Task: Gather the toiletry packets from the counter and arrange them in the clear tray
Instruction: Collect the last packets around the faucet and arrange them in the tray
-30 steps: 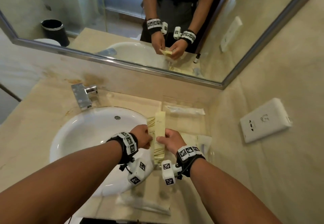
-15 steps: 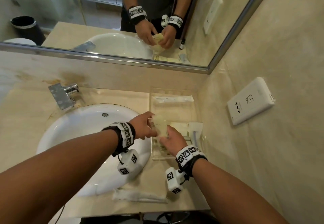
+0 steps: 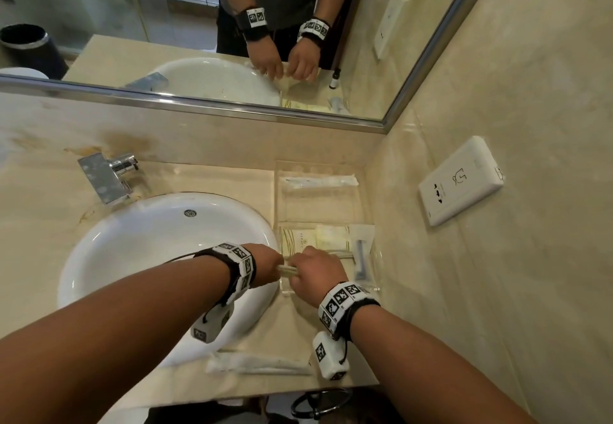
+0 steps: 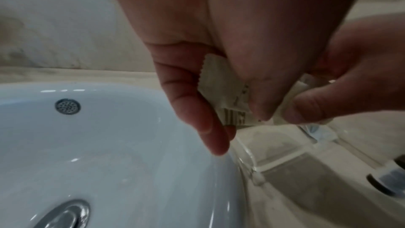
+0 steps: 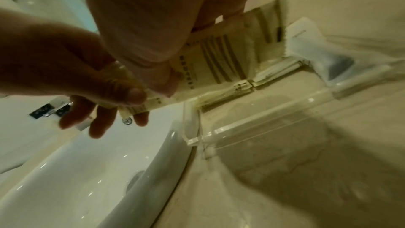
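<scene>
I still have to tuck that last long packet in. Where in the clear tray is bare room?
Bare floor lies mid clear tray, between the long white packet by the back wall and the cream packets. The near end is crowded: both hands pinch packets there.

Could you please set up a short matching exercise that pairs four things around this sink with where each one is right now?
Things
1. cream packets
2. long white packet
3. white sachet
4. razor packet

Places
A. on the counter in front of the basin
B. pinched by both hands over the clear tray's near end
C. lying alone across the tray's far compartment
D. along the tray's wall side

Pairs: 1-B, 2-C, 3-A, 4-D
</scene>
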Motion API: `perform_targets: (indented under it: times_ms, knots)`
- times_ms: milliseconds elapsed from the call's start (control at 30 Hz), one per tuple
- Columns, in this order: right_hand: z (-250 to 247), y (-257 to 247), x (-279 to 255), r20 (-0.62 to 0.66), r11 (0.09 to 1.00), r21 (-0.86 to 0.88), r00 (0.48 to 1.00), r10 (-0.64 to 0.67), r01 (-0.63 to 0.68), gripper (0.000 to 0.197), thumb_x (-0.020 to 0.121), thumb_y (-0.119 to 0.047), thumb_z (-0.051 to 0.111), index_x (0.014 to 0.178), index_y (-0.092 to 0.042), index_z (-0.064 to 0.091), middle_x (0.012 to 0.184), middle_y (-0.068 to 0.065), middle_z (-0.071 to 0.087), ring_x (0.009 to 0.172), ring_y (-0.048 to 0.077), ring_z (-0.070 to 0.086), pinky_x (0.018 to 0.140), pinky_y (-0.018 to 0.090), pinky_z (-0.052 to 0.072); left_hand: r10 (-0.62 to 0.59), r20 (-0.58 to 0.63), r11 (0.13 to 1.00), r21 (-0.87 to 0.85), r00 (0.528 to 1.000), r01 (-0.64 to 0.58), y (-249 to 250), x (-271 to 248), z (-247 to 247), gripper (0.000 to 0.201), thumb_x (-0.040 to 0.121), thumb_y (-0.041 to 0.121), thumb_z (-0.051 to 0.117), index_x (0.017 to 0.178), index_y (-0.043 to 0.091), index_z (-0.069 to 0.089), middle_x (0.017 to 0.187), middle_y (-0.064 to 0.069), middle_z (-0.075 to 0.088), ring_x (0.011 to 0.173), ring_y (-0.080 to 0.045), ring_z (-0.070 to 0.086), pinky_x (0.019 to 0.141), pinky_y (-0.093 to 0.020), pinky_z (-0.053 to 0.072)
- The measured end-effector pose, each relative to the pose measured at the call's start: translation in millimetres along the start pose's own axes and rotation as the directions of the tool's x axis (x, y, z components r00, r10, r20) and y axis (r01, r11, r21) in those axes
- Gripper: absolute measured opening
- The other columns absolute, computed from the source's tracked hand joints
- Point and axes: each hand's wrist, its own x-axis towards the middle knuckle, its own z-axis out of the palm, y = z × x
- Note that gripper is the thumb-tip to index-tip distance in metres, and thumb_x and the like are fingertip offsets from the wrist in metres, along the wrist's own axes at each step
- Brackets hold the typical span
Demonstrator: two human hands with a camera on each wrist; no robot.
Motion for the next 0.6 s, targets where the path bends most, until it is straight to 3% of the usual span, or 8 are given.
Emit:
perform_targets:
  times_ms: [100, 200, 333, 400, 533, 600]
  knots:
    - [6.7, 16.8, -2.6, 0.066, 0.986, -0.017, 0.984, 0.167, -0.166, 0.042, 0.084, -0.048, 0.057, 0.121, -0.027, 0.058, 0.11, 0.002, 0.059, 0.101, 0.026, 0.059, 0.086, 0.042, 0.05, 0.017, -0.046, 0.998, -0.057, 0.999, -0.019, -11.4, -2.9, 0.4, 0.022, 0.1, 0.035, 0.042, 0.107, 0.021, 0.058, 0.089, 0.001, 0.065, 0.059, -0.011, 0.054, 0.058, -0.026, 0.042]
    - [9.3, 31.8, -2.8, 0.121, 0.965, 0.063, 0.961, 0.247, -0.256, 0.044, 0.084, -0.047, 0.061, 0.124, -0.029, 0.057, 0.115, -0.001, 0.059, 0.1, 0.022, 0.061, 0.08, 0.036, 0.052, 0.023, -0.057, 0.998, -0.057, 0.998, -0.026, -15.1, -0.8, 2.3, 0.021, 0.099, 0.039, 0.044, 0.105, 0.022, 0.055, 0.092, -0.001, 0.07, 0.062, -0.013, 0.059, 0.066, -0.029, 0.049]
    - [6.0, 31.4, 1.0, 0.102, 0.967, 0.16, 0.978, 0.184, -0.198, 0.028, 0.086, -0.036, 0.062, 0.112, -0.029, 0.062, 0.104, -0.003, 0.058, 0.087, 0.018, 0.06, 0.078, 0.033, 0.052, 0.038, -0.042, 0.997, -0.068, 0.998, -0.041, -2.6, 5.7, 2.1, 0.023, 0.094, 0.04, 0.055, 0.106, 0.021, 0.053, 0.089, -0.001, 0.07, 0.059, -0.015, 0.062, 0.07, -0.033, 0.055]
    - [4.6, 29.0, 1.6, 0.077, 0.977, 0.149, 0.987, 0.144, -0.154, 0.028, 0.086, -0.036, 0.062, 0.113, -0.029, 0.061, 0.102, -0.003, 0.058, 0.088, 0.019, 0.059, 0.077, 0.034, 0.051, 0.048, -0.047, 0.998, -0.034, 0.998, -0.05, 5.6, 10.2, 4.0, 0.027, 0.092, 0.039, 0.059, 0.109, 0.02, 0.053, 0.082, 0.003, 0.063, 0.057, -0.012, 0.057, 0.068, -0.031, 0.051]
    - [3.2, 30.0, -0.1, 0.075, 0.995, 0.087, 0.996, 0.048, -0.054, 0.033, 0.089, -0.041, 0.056, 0.119, -0.027, 0.058, 0.105, -0.002, 0.062, 0.092, 0.022, 0.061, 0.076, 0.035, 0.049, 0.015, -0.088, 1.0, 0.006, 0.996, -0.015, 15.1, 19.4, 7.4, 0.029, 0.091, 0.041, 0.059, 0.111, 0.019, 0.059, 0.101, -0.001, 0.067, 0.089, -0.021, 0.064, 0.077, -0.032, 0.051]
    - [3.9, 33.8, -0.5, 0.104, 0.997, 0.06, 0.993, 0.048, -0.055, 0.033, 0.091, -0.042, 0.053, 0.12, -0.025, 0.056, 0.106, 0.001, 0.063, 0.092, 0.024, 0.062, 0.075, 0.036, 0.048, 0.007, -0.077, 1.0, -0.006, 0.997, -0.007, 16.6, 24.6, 8.0, 0.03, 0.091, 0.043, 0.057, 0.109, 0.019, 0.061, 0.101, -0.001, 0.067, 0.09, -0.022, 0.064, 0.077, -0.032, 0.051]
